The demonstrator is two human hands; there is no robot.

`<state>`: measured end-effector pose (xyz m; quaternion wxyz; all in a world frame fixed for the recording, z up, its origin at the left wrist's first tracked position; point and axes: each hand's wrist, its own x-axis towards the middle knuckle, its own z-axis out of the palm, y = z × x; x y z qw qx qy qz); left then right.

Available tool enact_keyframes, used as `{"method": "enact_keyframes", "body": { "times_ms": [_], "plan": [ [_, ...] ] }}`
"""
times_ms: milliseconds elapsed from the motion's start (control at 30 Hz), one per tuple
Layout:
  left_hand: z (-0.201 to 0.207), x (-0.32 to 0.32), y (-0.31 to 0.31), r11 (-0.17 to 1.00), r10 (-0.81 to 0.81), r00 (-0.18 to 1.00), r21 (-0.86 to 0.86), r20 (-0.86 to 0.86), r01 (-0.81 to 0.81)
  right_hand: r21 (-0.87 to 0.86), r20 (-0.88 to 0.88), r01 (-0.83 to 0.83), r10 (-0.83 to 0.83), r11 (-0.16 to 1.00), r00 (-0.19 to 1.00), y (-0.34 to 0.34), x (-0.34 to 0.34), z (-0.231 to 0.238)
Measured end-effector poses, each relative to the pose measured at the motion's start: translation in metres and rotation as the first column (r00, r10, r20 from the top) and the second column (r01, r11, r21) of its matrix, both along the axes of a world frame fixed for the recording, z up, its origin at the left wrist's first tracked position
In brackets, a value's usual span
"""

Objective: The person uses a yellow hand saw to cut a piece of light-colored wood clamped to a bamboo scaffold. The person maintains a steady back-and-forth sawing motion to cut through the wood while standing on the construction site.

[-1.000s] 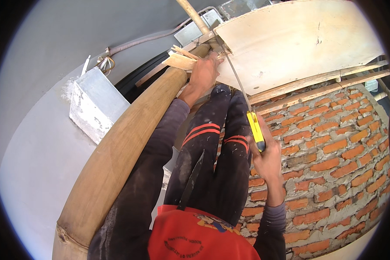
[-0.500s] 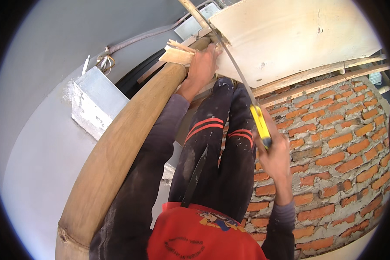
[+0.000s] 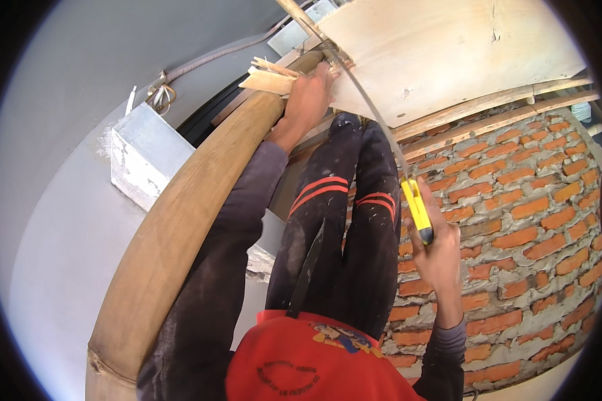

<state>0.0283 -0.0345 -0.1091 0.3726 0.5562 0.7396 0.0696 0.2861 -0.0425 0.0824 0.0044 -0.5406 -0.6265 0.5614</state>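
Observation:
My right hand [image 3: 440,257] is closed round the yellow handle of a handsaw [image 3: 418,212]. Its long thin blade runs forward and left, across the left edge of a pale plywood sheet [image 3: 448,53]. Just left of the blade, my left hand [image 3: 308,100] is closed on a pale, splintered strip of wood [image 3: 269,81], whose jagged end sticks out to the left. The left fingertips lie close to the blade and the sheet's edge, and are partly hidden. A thick bamboo pole [image 3: 180,227] passes beside and below my left forearm.
A rough brick wall [image 3: 515,227] rises on the right, with wooden battens [image 3: 488,117] along its top under the plywood. To the left are a grey wall [image 3: 67,167], a white-grey block [image 3: 150,150] and loose wires [image 3: 160,97]. My legs stretch ahead between them.
My right hand has drawn the saw back toward me and slightly right. My left hand keeps its hold on the splintered strip, shifting slightly left.

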Motion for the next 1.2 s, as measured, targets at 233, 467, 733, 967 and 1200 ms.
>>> {"method": "enact_keyframes", "body": {
  "times_ms": [233,467,733,967,1200],
  "plan": [
    [0.014,0.005,0.009,0.992,0.108,0.983,-0.075,0.147,-0.097,-0.013,0.138,-0.032,0.034,0.999,0.990,0.019,-0.034,-0.035],
    [0.004,0.002,0.004,0.996,0.086,0.993,-0.030,0.080,-0.083,-0.032,0.101,-0.032,0.035,0.999,0.994,-0.008,0.018,0.009],
    [0.003,-0.003,-0.005,0.997,-0.050,0.998,0.063,-0.039,0.052,-0.002,0.043,0.002,-0.001,1.000,0.999,0.005,-0.004,-0.009],
    [0.008,0.011,0.010,0.986,0.148,0.989,-0.083,0.017,-0.146,-0.090,0.097,0.038,-0.029,0.995,0.995,0.002,0.012,-0.004],
    [0.010,0.006,0.001,0.978,0.198,0.966,-0.103,0.165,-0.183,-0.098,0.119,0.013,-0.001,0.995,0.993,-0.007,0.013,0.014]
  ]
}}
